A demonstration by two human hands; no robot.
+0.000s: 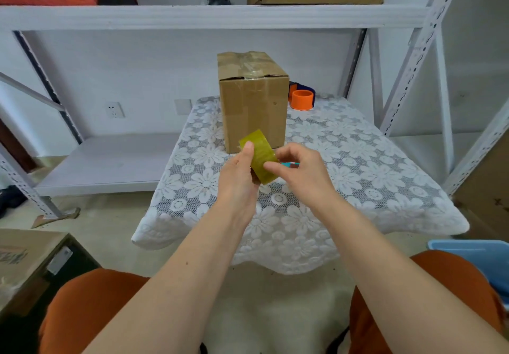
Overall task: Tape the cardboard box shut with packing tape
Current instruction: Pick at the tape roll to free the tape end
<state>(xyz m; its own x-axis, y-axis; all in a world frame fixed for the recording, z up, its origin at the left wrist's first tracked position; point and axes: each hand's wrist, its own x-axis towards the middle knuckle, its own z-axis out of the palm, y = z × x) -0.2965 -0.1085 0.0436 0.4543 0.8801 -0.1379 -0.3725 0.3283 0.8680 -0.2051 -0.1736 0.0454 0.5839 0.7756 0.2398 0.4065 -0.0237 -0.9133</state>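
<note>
Lace-covered table [358,188]: both hands grip tape roll [259,158] before cardboard box [253,105].

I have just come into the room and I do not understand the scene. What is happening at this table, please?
A seated person holds a yellowish roll of clear packing tape above a table covered with a white lace floral cloth. The left hand grips the roll, and the right hand picks at its surface, probably looking for the tape's end. The brown cardboard box stands upright behind, with some tape already on its closed top. An orange tape dispenser lies beside the box.
</note>
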